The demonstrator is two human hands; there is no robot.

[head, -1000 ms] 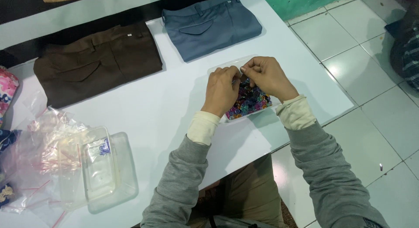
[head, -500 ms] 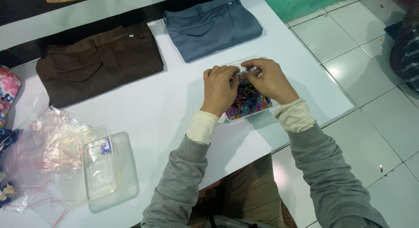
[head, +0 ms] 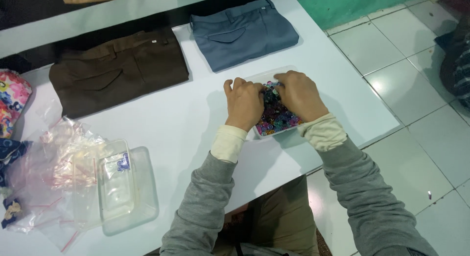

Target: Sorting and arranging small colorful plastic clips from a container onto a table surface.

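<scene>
Both hands — left hand (head: 243, 103), right hand (head: 299, 95) — rest curled in the tray (head: 259, 133) of beads (head: 277, 118); pinch cannot be told.

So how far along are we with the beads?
Done: the clear tray on the white table already holds a heap of mixed-colour beads. In hand: the left hand and right hand are both pressed into that heap. Left: the small plastic bags and the empty clear containers lie untouched to the left; how full the tray should get can't be told.
</scene>
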